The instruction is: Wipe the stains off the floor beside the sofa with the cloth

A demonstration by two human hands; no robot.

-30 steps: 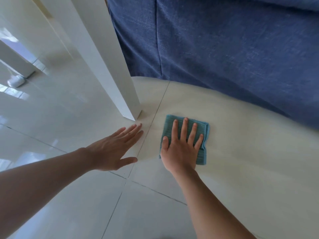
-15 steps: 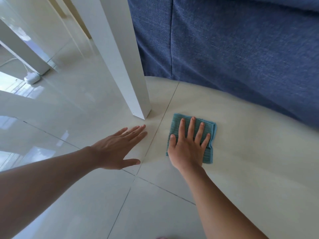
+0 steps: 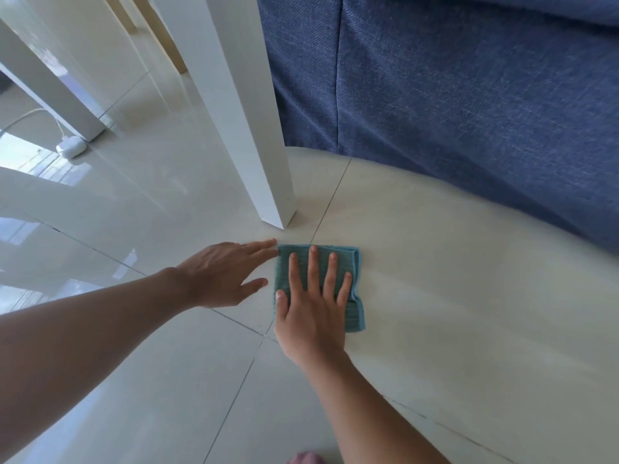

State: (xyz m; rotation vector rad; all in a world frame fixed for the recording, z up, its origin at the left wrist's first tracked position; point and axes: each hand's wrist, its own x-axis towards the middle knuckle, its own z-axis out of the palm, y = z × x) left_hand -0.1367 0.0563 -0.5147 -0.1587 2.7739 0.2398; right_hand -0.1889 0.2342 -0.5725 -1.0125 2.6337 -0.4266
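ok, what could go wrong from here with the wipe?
1. The cloth lies flat under the right hand close to the white table leg; a forward stroke may hit it.
2. The left hand touches the cloth's edge and could snag it.
3. The glossy floor hides stains under glare.

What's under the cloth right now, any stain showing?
The folded teal cloth lies flat on the pale floor tile, pressed down by the right hand. The tile around it looks clean. Whatever sits beneath the cloth is covered and cannot be seen.

right hand (image 3: 311,316) hides much of the cloth (image 3: 355,309) (stains too faint to tell).
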